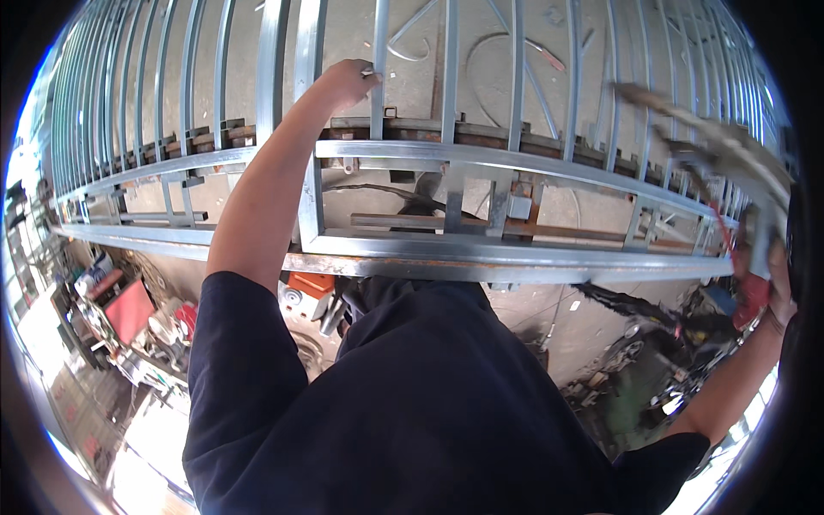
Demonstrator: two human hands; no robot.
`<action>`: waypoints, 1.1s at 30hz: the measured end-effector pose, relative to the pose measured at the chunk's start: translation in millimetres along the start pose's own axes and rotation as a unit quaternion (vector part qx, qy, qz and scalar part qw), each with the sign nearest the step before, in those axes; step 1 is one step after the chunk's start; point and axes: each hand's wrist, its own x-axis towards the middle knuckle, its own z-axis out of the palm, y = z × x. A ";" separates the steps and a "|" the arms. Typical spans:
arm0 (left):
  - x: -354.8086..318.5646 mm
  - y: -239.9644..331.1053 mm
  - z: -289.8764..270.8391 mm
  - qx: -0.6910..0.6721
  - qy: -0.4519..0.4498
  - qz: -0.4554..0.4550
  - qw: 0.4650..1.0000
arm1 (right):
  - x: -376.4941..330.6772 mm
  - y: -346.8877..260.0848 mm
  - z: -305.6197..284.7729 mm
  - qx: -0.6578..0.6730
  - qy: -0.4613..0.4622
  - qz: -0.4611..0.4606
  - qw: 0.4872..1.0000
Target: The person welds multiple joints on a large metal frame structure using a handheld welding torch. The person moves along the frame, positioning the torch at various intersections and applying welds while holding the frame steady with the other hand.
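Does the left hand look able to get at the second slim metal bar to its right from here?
Probably yes: the left hand is beside the first slim bar, and nothing shows over the gap to the second slim bar. It would only have to cross the first one.

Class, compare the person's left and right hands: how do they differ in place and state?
The left hand is curled at a slim metal bar; the right hand holds a long, blurred grey object. The left hand sits left of the picture's middle, the right hand near its right edge. Both are bare.
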 end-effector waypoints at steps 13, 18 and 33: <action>2.3 12.0 -11.5 -0.119 -0.087 -0.074 0.986 | 326.3 8.6 140.9 0.021 -0.196 0.099 0.975; 0.7 4.1 -1.9 -0.115 -0.039 -0.064 0.991 | 355.1 14.8 156.0 0.013 -0.258 0.089 0.962; -1.3 13.6 -15.0 -0.122 -0.080 -0.092 0.985 | 357.4 14.0 162.5 -0.021 -0.289 0.058 0.955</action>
